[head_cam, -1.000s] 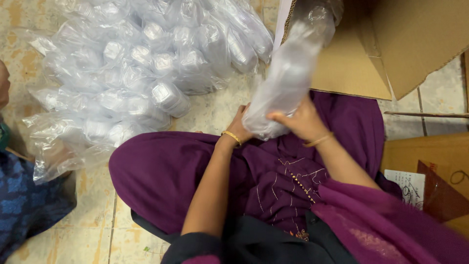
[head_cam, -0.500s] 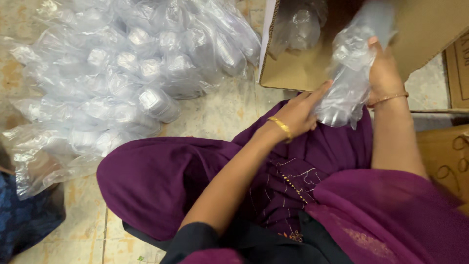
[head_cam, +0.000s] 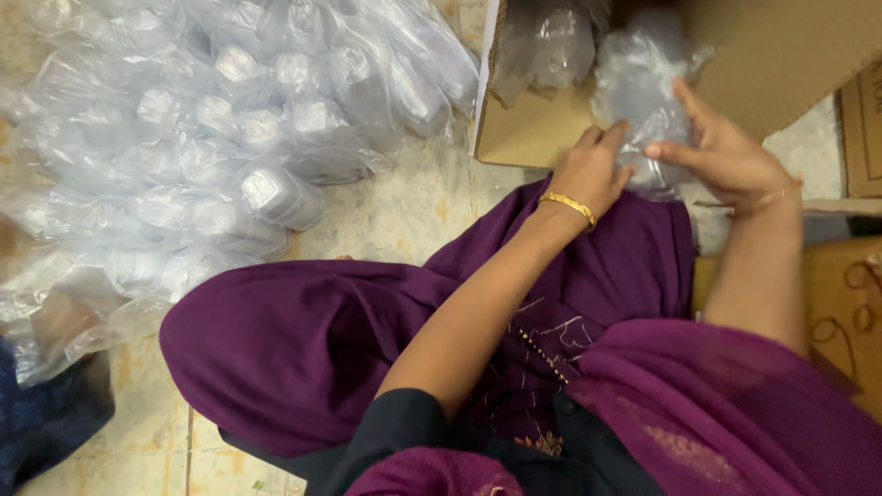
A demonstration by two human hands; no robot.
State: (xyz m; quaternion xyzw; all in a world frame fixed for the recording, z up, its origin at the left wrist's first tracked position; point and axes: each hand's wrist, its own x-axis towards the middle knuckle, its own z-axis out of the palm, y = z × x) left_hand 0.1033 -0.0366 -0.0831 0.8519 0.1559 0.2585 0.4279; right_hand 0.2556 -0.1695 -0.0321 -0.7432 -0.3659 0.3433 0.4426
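I sit on the floor in purple clothes. A clear plastic bag of stacked containers [head_cam: 639, 96] stands upright at the mouth of an open cardboard box [head_cam: 781, 64]. My right hand [head_cam: 726, 152] grips the bag's lower right side, fingers spread around it. On the bag's lower left rests my left hand [head_cam: 593, 174], with a gold bangle at its wrist, fingers curled against the plastic. Another such bag [head_cam: 556, 41] lies inside the box, at the top.
A large heap of the same clear bagged containers [head_cam: 230, 138] covers the tiled floor to my left. More brown cardboard [head_cam: 841, 303] lies at my right. A dark blue cloth [head_cam: 46, 422] and part of another person show at the bottom left.
The bag has moved from over my lap up and right into the box opening and now stands more upright. Both hands have followed it, my left hand closing onto its base.
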